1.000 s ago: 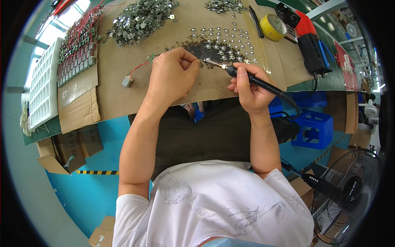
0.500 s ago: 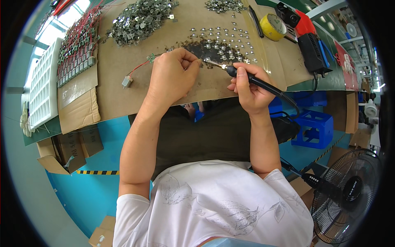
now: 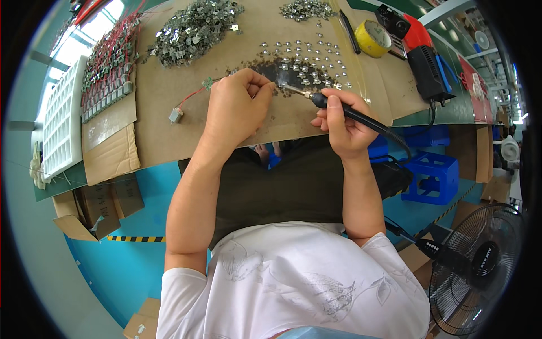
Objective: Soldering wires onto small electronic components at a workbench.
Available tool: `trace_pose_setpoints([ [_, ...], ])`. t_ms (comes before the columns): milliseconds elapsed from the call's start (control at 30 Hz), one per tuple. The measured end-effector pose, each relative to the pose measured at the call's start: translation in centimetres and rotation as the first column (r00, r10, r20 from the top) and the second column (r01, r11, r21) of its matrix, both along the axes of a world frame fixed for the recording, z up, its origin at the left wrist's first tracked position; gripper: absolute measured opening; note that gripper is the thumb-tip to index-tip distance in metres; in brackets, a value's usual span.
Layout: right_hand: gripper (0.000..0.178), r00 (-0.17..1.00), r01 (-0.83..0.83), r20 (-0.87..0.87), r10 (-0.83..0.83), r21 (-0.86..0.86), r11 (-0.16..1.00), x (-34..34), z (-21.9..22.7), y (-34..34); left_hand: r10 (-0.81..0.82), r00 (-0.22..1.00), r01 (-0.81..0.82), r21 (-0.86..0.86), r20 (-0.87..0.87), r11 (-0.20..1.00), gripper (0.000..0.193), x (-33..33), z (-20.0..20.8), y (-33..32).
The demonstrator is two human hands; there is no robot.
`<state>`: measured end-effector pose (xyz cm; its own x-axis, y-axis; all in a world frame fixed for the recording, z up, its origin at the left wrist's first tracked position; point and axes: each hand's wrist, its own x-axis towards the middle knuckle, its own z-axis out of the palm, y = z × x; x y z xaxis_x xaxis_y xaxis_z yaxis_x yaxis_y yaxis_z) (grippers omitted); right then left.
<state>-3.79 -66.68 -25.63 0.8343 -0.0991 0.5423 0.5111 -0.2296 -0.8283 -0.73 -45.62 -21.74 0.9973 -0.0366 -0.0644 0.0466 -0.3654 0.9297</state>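
My right hand [image 3: 351,121] grips a soldering iron [image 3: 339,107] like a pen, thumb and fingers wrapped round its black handle. The iron's metal tip points left, close to the fingertips of my left hand [image 3: 240,104]. Those fingertips are pinched together; what they hold is too small and hidden to make out. A faint pale wisp hangs by the tip, over a dark scorched patch [image 3: 271,70]. Left of my left hand lies a small green circuit board [image 3: 207,84], joined by a red wire [image 3: 191,97] to a little silver motor [image 3: 176,116].
Rows of small metal pieces [image 3: 307,53] lie beyond the iron, with a heap of metal tabs [image 3: 195,31] further left. Wired motors [image 3: 107,96] and a white compartment tray [image 3: 62,121] stand left. Yellow tape [image 3: 374,39] and a black box [image 3: 430,73] sit right.
A pale wisp now shows near the iron's tip, which has dipped slightly toward me. My left hand keeps its pinch almost in the same place.
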Motion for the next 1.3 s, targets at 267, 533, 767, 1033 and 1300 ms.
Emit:
trace_pose_setpoints([
  [267, 0.015, 0.999, -0.022, -0.022, 0.023, 0.045, 0.999, -0.1, -0.2, -0.2, 0.083, 0.995, -0.080, -0.062, 0.047, 0.995, 0.015, 0.0, -0.6, 0.2],
  [533, 0.012, 0.997, -0.041, -0.064, 0.044, 0.056, 0.998, 0.1, 0.2, 0.1, -0.032, 0.912, -0.102, 0.303, 0.409, 0.948, 0.015, 0.0, 0.6, 2.0],
  [767, 0.012, 0.999, -0.024, -0.035, 0.026, 0.049, 0.999, 0.2, 0.0, 0.2, -0.253, 0.884, -0.020, 0.572, 0.393, 0.820, 0.013, 0.7, -0.3, 2.9],
  [1033, 0.011, 1.000, 0.007, 0.002, -0.007, 0.057, 0.998, 0.2, -0.1, 0.1, -0.382, 0.879, 0.048, 0.744, 0.285, 0.667, 0.013, 1.7, 0.4, 2.8],
  [1300, 0.010, 1.000, 0.030, -0.008, -0.030, 0.045, 0.999, -0.1, 0.0, 0.1, -0.118, 0.911, -0.055, 0.401, 0.395, 0.914, 0.012, 0.8, 0.0, 1.7],
])
